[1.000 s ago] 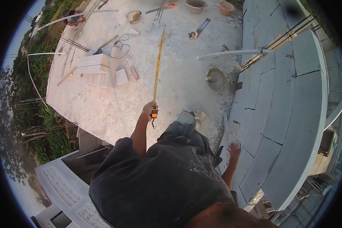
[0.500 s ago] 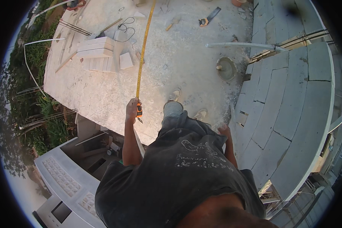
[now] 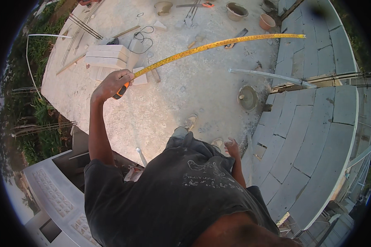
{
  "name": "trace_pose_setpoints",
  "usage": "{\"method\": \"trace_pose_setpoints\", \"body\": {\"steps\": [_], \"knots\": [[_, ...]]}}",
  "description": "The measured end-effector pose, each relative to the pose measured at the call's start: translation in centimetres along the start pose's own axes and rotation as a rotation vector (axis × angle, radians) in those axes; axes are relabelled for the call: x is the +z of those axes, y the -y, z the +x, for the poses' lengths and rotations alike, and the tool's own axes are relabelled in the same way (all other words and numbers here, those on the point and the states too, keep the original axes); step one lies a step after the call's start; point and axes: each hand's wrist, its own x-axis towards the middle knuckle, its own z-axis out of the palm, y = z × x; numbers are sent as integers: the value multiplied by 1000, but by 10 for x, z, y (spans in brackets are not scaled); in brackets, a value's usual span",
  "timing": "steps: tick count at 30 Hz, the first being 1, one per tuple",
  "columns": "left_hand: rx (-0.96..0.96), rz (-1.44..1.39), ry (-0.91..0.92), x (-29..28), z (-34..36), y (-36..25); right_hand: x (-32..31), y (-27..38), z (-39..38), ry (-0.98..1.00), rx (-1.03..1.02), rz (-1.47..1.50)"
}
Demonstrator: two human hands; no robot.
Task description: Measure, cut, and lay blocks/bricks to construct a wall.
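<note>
Head view: tape measure [image 3: 218, 44] across open slab [image 3: 173, 103].

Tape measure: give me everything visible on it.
The tape measure has an orange-and-black case, mostly hidden inside the left hand, which grips it with the arm raised. Its yellow blade with dark markings, metal by the look, is pulled far out. It runs up and to the right in a shallow arc above the concrete slab, and its far tip reaches the pale block wall at the slab's edge. Whether the tip rests on the blocks cannot be told. Only the hand visibly touches it.
</note>
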Motion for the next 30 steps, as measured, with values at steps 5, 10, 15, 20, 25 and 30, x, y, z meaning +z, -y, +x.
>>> {"method": "trace_pose_setpoints", "body": {"steps": [5,10,15,20,25,30], "knots": [[4,83,28,-13,6,-10,13,-55,1,-33,-116,-237],[58,78,22,-14,-2,-3,10,-40,-26,-64,-45,-92],[89,92,-12,-15,-6,-16,-10,-65,-7,-63,-44,198],[40,90,-18,-9,-11,-7,-21,-29,12,-59,-33,40],[-24,-52,145,77,8,72,-11,89,23,33,-23,6],[-284,-550,162,177,-32,147,20,198,36,67,-168,122]]}}
